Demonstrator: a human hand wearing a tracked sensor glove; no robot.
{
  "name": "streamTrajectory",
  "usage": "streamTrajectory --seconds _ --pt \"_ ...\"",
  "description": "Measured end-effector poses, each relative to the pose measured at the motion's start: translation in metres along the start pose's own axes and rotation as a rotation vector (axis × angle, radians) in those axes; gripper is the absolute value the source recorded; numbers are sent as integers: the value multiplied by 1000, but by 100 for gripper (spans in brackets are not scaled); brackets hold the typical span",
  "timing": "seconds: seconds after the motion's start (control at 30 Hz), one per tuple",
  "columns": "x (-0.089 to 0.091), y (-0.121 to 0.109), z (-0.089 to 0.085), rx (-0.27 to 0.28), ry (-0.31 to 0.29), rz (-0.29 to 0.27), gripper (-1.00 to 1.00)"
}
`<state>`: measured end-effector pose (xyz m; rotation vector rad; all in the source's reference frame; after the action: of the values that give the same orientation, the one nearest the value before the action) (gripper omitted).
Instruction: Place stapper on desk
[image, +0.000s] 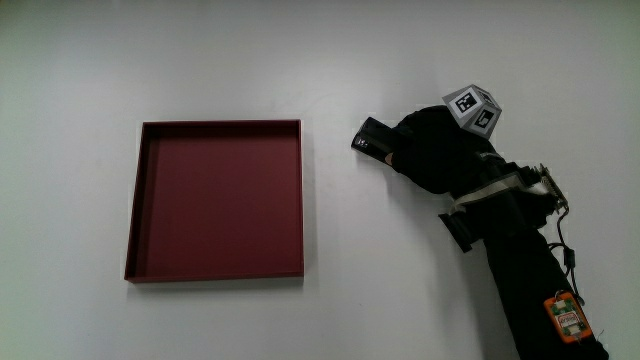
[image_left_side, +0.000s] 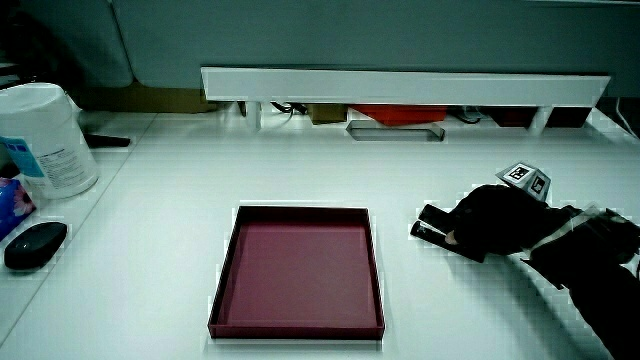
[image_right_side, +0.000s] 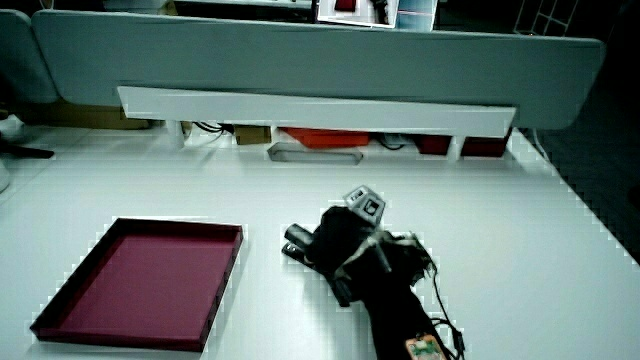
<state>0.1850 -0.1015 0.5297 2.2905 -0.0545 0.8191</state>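
Observation:
A black stapler (image: 368, 137) sits low at the white table beside the dark red tray (image: 215, 125), with only its tray-side end showing. The gloved hand (image: 425, 150) covers the remainder, fingers curled around it, the patterned cube (image: 472, 108) on its back. Both side views show the stapler (image_left_side: 432, 222) (image_right_side: 297, 240) poking out of the hand (image_left_side: 490, 232) (image_right_side: 340, 245) toward the tray (image_left_side: 300, 209) (image_right_side: 180, 226). Whether the stapler rests on the table or hangs just above it is unclear. Nothing lies in the tray.
In a side view a white wipes canister (image_left_side: 45, 140) and a black mouse (image_left_side: 35, 243) stand at the table's edge, away from the tray. A white shelf (image_left_side: 400, 85) runs along the low partition, with a grey metal bracket (image_left_side: 395, 131) under it.

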Motion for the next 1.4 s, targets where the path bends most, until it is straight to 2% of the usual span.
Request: streamTrajectory --seconds 0.27,0.37,0.47,0.63,0.67,0.8,0.83,0.87,1.0,1.03,1.07,1.1,1.13,1.2,1.3,1.33,1.4 --pt "5 -5 1 -23 5 -8 -42" --pt "-9 -20 11 11 -45 26 -58" --pt "-26 -40 25 13 -67 74 -74" --pt "-45 -65 45 -61 -136 62 -100" --pt "-50 -70 48 -79 -130 69 -100" --pt "-66 -91 57 -100 -170 65 -100" --pt "-72 -97 59 -114 -165 84 -100" --pt "-73 -102 60 -108 -181 77 -100" --pt "-84 -126 66 -118 -188 116 -100" --pt "-91 -134 69 -135 -191 91 -100" --pt "-94 -138 69 -105 -205 137 -100" --pt "-96 -143 70 -99 -201 146 -100" --pt "-91 -143 69 -85 -224 141 -100" --pt "-101 -153 69 -80 -242 155 -100" --pt "-105 -156 66 -72 -238 167 -100" --pt "-103 -153 64 -80 -252 166 -100" --pt "-103 -152 62 -87 -240 158 -100"
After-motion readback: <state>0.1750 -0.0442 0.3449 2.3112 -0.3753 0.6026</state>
